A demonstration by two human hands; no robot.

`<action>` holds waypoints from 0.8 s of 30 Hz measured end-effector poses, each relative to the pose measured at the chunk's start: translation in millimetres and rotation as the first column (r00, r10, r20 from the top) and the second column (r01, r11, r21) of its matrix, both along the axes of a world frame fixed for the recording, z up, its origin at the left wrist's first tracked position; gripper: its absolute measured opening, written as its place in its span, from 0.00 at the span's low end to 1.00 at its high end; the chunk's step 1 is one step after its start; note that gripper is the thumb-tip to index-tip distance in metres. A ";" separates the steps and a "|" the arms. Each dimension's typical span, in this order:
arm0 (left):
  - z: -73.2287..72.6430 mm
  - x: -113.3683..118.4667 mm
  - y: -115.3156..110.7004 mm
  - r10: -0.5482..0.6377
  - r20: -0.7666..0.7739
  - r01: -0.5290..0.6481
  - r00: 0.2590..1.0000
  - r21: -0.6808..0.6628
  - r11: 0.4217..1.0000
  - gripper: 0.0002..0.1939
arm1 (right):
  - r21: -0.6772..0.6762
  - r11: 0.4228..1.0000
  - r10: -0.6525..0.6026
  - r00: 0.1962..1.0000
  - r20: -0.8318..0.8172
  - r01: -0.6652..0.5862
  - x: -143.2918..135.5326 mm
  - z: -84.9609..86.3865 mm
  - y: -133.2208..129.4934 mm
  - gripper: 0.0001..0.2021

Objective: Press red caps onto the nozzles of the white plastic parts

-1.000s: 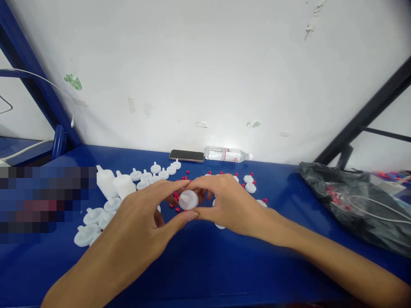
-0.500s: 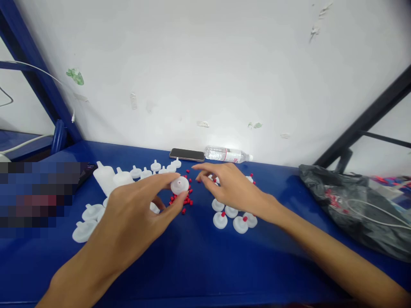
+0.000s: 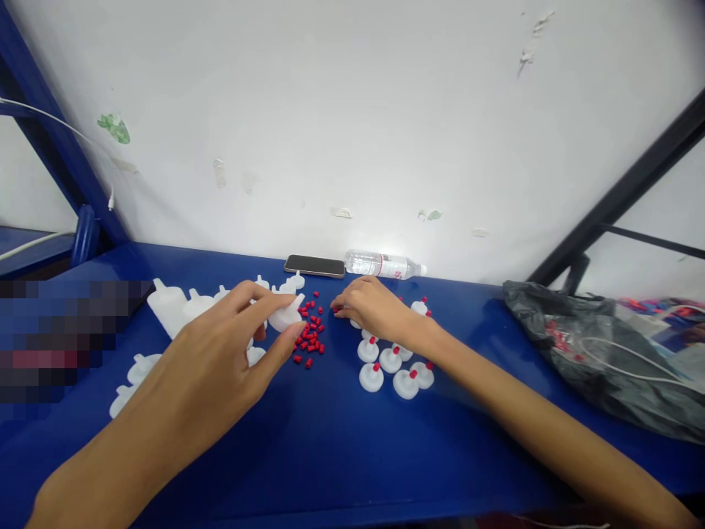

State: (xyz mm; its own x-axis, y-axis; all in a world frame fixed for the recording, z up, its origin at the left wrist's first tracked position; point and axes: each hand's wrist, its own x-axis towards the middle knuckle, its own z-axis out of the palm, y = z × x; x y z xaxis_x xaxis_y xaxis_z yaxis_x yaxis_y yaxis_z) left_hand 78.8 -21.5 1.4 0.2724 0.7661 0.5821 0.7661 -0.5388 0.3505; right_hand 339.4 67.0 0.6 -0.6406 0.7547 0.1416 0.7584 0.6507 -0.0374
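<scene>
My left hand (image 3: 220, 345) pinches a white nozzle lid (image 3: 285, 314) by its rim, its bare spout tilted up to the right. Just right of that lid lies a loose pile of small red caps (image 3: 311, 336). My right hand (image 3: 368, 303) is closed, fingertips down at the table around a red cap (image 3: 336, 310). Below and beside my right wrist stand several white lids with red caps on their spouts (image 3: 371, 377). More white lids without caps (image 3: 144, 367) lie on the left, partly behind my left hand.
At the back lie a dark phone (image 3: 314, 266) and a clear bottle (image 3: 382, 264) on its side, near the wall. White bottles (image 3: 170, 308) are on the left. A black plastic bag (image 3: 606, 360) rests at the right of the blue table (image 3: 330, 455).
The lid in my left hand has tilted, its spout now pointing up. My right hand's fingers have lowered and closed at the red cap. The view has shifted slightly.
</scene>
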 end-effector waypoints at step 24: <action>3.2 4.3 -3.7 -0.003 -0.042 -0.001 0.999 -0.092 0.996 0.21 | -0.338 0.896 -0.084 0.636 -0.767 -0.289 -14.8 42.3 -50.4 0.09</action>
State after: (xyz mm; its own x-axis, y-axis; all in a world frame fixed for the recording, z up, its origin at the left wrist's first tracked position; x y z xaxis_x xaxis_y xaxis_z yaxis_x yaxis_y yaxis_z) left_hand 83.1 -25.2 4.5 0.2956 0.8158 0.4971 0.7809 -0.5061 0.3662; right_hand 324.5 16.6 42.9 -0.5241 0.7919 0.3133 0.2681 0.5026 -0.8219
